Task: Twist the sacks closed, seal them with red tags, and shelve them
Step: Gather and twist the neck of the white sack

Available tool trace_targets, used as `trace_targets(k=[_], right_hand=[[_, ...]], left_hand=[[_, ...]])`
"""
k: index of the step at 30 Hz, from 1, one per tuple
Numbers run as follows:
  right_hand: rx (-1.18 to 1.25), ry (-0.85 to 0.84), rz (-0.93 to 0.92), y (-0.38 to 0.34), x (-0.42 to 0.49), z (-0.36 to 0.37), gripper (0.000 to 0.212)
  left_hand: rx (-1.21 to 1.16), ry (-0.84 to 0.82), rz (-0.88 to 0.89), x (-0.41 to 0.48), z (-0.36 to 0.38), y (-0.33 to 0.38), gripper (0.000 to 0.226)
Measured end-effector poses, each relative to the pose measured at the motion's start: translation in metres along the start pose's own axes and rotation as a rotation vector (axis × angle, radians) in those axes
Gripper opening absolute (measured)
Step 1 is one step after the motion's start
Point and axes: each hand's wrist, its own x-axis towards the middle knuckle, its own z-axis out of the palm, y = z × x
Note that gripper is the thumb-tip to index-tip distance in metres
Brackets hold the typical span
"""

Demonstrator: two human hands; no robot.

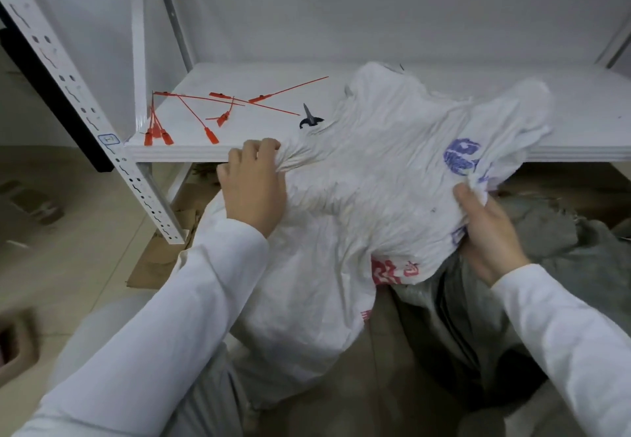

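Note:
A crumpled white sack [358, 177] with blue and red print stands on the floor in front of me, its loose top flopped forward onto the white shelf [211, 149]. My left hand [254, 182] bunches the sack's left edge at the shelf's front lip. My right hand [488, 228] grips a fold of the sack's right side, below the blue print. Several red tags [191, 112] lie scattered on the left part of the shelf, apart from the sack.
Small black-handled scissors [310, 119] lie on the shelf, touching the sack's edge. A perforated white upright [78, 102] runs diagonally at the left. Grey sacks [546, 231] pile up at the right. Flattened cardboard [160, 259] lies under the shelf.

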Motion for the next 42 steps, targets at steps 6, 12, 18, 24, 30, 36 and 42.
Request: trace_targets(k=[6, 12, 18, 24, 30, 36, 42], right_hand=[[-0.065, -0.258, 0.154, 0.012, -0.014, -0.001, 0.055], [-0.164, -0.143, 0.021, 0.007, -0.014, 0.003, 0.057], [-0.213, 0.083, -0.193, -0.033, 0.003, -0.005, 0.045], [-0.144, 0.072, -0.337, -0.066, -0.002, 0.032, 0.041], [0.125, -0.275, -0.158, -0.039, -0.007, 0.065, 0.067], [0.331, -0.576, 0.041, -0.019, -0.015, 0.065, 0.073], [-0.003, -0.247, -0.066, 0.001, -0.023, 0.057, 0.045]], left_hand=[[-0.488, -0.245, -0.183, -0.002, 0.005, 0.021, 0.045], [-0.459, -0.310, -0.213, 0.002, 0.012, 0.015, 0.023], [-0.546, 0.000, -0.280, 0.028, -0.008, -0.013, 0.041], [-0.711, -0.044, -0.403, 0.035, -0.015, -0.036, 0.037], [-0.644, -0.034, -0.350, 0.015, -0.013, -0.015, 0.042], [-0.375, 0.143, -0.103, 0.008, -0.017, 0.004, 0.040], [0.087, -0.215, 0.016, -0.011, -0.002, 0.030, 0.066]])
